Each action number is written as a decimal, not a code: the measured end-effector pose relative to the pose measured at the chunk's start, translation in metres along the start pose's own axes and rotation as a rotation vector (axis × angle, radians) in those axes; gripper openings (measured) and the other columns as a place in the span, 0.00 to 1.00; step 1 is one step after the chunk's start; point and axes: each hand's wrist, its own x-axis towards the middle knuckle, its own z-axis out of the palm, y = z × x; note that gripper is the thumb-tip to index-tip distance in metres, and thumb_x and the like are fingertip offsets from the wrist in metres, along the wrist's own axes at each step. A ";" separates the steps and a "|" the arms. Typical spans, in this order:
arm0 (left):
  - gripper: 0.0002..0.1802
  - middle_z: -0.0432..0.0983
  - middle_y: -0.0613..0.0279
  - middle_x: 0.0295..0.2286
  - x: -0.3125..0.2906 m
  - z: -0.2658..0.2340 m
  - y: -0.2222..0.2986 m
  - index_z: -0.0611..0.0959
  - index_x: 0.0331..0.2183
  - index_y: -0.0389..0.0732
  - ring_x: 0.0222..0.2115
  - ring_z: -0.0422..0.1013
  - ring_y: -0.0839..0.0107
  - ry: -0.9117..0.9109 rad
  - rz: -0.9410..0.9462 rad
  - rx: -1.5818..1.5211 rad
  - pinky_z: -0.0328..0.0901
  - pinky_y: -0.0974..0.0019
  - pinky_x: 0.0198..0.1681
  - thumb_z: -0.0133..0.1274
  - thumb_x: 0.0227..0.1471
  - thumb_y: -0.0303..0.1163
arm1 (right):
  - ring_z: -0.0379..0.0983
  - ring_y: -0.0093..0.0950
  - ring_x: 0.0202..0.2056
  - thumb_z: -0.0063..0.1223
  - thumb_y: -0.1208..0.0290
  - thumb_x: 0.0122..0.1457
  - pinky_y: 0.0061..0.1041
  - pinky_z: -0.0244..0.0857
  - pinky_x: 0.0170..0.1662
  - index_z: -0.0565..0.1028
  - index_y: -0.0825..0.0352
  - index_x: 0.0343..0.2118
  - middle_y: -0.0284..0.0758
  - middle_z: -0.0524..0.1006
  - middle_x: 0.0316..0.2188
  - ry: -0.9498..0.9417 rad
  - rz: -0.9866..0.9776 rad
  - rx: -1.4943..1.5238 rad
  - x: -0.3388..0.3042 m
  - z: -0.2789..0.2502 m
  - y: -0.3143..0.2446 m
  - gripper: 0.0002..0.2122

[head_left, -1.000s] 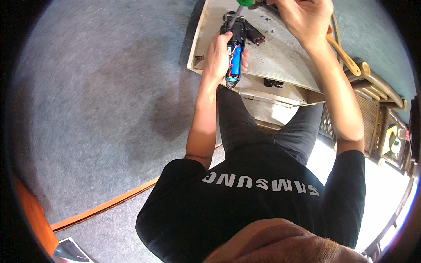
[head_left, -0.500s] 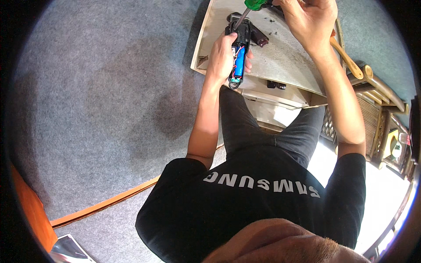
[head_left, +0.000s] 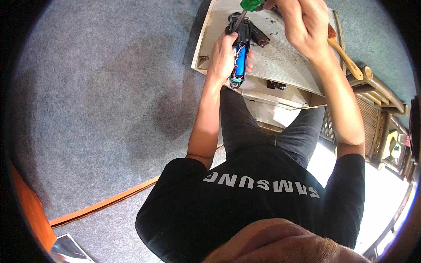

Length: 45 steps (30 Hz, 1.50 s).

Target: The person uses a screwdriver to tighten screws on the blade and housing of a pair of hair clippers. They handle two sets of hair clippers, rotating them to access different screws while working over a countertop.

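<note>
My left hand (head_left: 220,59) is closed around an opened hair clipper (head_left: 244,37), thumb pressed on its black body. In the clipper's bare lower half a blue battery (head_left: 240,62), thin red and white wires and a small green circuit board (head_left: 237,80) show. A screwdriver (head_left: 251,5) with a green handle leans over the clipper, its shaft running down to the body near my thumb; the tip is hard to make out. My right hand (head_left: 307,28) is closed at the handle's end, fingers partly cut off by the upper edge. Beside the clipper lies a dark, glossy elongated piece (head_left: 261,39).
Small dark crumbs lie on the pale wooden tabletop (head_left: 289,61). A wooden-handled brush (head_left: 350,59) rests by the right edge. Below the top, a compartment holds small black objects (head_left: 276,85). Bamboo furniture (head_left: 386,92) stands at the right, close to my right forearm.
My right hand and the screwdriver's green handle have shifted a little left, making the shaft steeper. The left hand and clipper have barely moved.
</note>
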 end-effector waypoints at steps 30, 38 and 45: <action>0.29 0.79 0.52 0.22 -0.004 -0.001 0.005 0.78 0.32 0.31 0.17 0.76 0.67 0.019 0.030 0.014 0.75 0.63 0.21 0.33 0.66 0.47 | 0.70 0.13 0.26 0.57 0.76 0.67 0.15 0.66 0.28 0.71 0.71 0.52 0.32 0.77 0.33 0.114 0.408 0.176 -0.001 0.005 -0.005 0.13; 0.21 0.79 0.54 0.23 -0.005 0.003 0.008 0.75 0.39 0.34 0.17 0.76 0.67 -0.018 0.017 -0.082 0.74 0.64 0.21 0.39 0.67 0.44 | 0.75 0.17 0.32 0.56 0.74 0.67 0.19 0.71 0.34 0.75 0.70 0.55 0.34 0.81 0.36 0.012 0.410 -0.145 0.013 -0.011 -0.016 0.15; 0.19 0.78 0.56 0.23 -0.005 -0.006 0.006 0.73 0.43 0.35 0.17 0.75 0.68 -0.053 0.051 -0.088 0.71 0.64 0.19 0.40 0.67 0.43 | 0.80 0.20 0.35 0.56 0.79 0.64 0.19 0.72 0.31 0.76 0.70 0.55 0.36 0.83 0.36 -0.239 0.393 -0.323 0.038 -0.030 -0.058 0.17</action>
